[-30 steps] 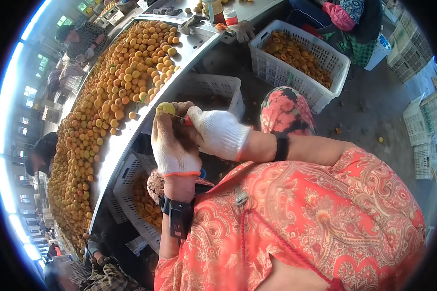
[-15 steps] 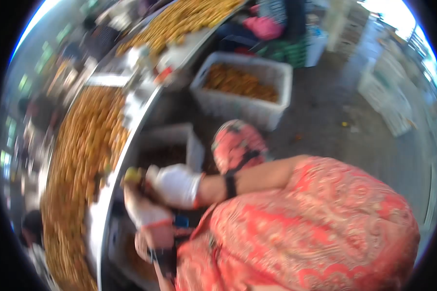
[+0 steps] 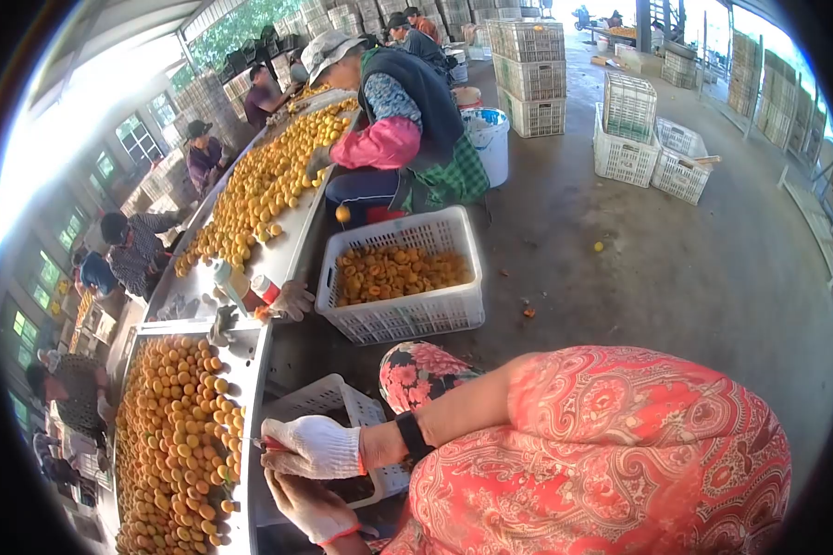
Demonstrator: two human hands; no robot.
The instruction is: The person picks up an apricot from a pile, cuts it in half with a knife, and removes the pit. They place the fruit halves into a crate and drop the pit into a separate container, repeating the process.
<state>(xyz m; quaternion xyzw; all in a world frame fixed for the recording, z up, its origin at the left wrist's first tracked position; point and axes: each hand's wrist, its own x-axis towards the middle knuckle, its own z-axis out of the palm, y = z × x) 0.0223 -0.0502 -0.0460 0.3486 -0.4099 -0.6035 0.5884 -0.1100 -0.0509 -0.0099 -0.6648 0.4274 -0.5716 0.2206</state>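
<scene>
My right hand [image 3: 317, 447], in a white knitted glove, is closed round a small knife [image 3: 273, 445] with a red handle; its short blade points at the metal table edge. Just below it, my left hand [image 3: 310, 507], also gloved, has its fingers curled inward, and what they hold is hidden. Both hands are beside the table rim [image 3: 250, 416] and over a white crate [image 3: 370, 407] with dark contents. Orange fruits [image 3: 180, 435] cover much of the table.
A crate of fruit pieces [image 3: 403, 273] stands beyond my knee. Bottles [image 3: 230, 282] and empty gloves [image 3: 292, 301] lie at the table joint. A co-worker [image 3: 398, 120] sits at the farther table [image 3: 292, 231]; others work opposite. Stacked crates [image 3: 532, 79] stand behind.
The view has swung up and sharpened, showing more of the hall. The yellowish fruit seen at my fingertips is no longer visible. My hands appear lower in the picture.
</scene>
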